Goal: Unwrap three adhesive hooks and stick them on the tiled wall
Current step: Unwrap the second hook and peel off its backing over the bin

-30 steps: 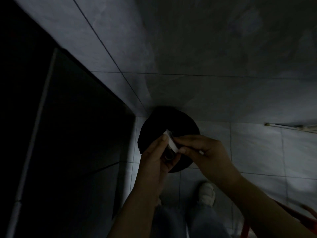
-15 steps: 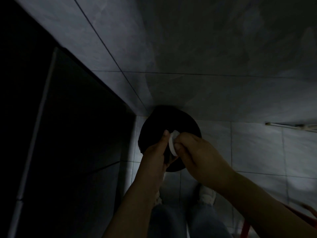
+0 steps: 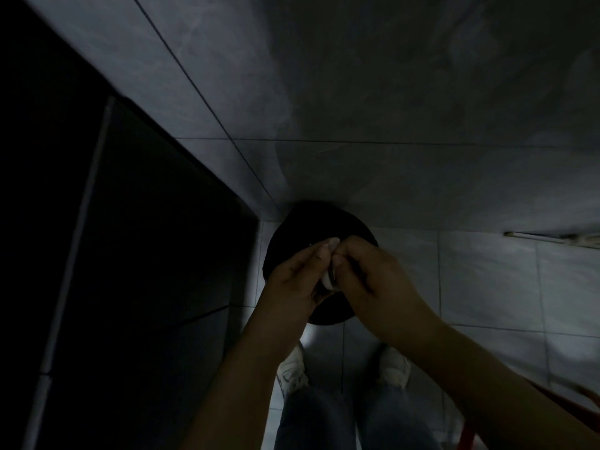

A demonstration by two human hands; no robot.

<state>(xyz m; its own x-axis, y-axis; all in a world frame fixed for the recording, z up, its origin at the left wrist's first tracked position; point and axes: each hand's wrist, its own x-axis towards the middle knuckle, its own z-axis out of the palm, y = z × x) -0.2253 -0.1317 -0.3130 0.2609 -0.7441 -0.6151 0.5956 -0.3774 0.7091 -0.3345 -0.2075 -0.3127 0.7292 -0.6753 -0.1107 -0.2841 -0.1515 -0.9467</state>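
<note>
In dim light, both hands meet at the centre of the head view over a small white adhesive hook [image 3: 328,278], seen edge-on between the fingertips. My left hand [image 3: 295,280] holds it from the left, thumb up along its side. My right hand [image 3: 370,280] pinches its right edge with thumb and forefinger. Most of the hook is hidden by fingers. The grey tiled wall [image 3: 373,108] rises straight ahead, bare where it shows.
A dark round bin [image 3: 289,232] stands on the floor below the hands, against the wall. A black panel [image 3: 136,254] fills the left side. My white shoes [image 3: 394,365] stand on pale floor tiles. A thin rod [image 3: 552,237] lies at right; something red [image 3: 470,433] sits bottom right.
The hands have drawn closer together and closed in around the hook; less of its white face shows now. The view tilted slightly downward, showing both shoes.
</note>
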